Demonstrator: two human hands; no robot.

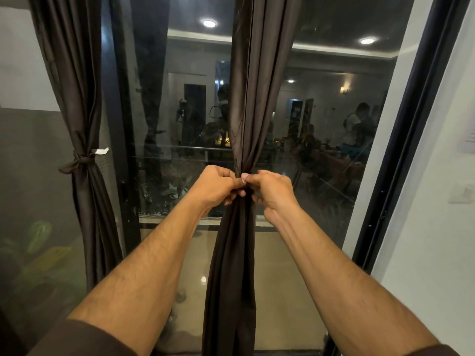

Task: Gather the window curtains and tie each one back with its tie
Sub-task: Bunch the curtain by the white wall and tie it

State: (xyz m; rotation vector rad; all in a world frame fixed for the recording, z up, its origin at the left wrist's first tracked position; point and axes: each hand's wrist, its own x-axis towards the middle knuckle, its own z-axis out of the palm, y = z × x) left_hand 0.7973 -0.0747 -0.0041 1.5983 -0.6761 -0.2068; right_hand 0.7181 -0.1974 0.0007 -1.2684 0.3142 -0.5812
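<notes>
A dark brown curtain [253,104] hangs in the middle of the window, bunched narrow at waist height. My left hand [214,186] and my right hand [272,191] meet at that narrow point, fingers pinched on the dark tie [244,187] wrapped around the gathered cloth. Most of the tie is hidden by my fingers. On the left hangs a second brown curtain [74,73], gathered and held by a knotted tie [79,160] with its ends sticking out to the left.
Dark window glass [321,124] behind the curtains reflects a lit room with people. A black window frame [411,124] runs down the right, beside a white wall [437,227] with a switch plate. A grey wall panel is on the far left.
</notes>
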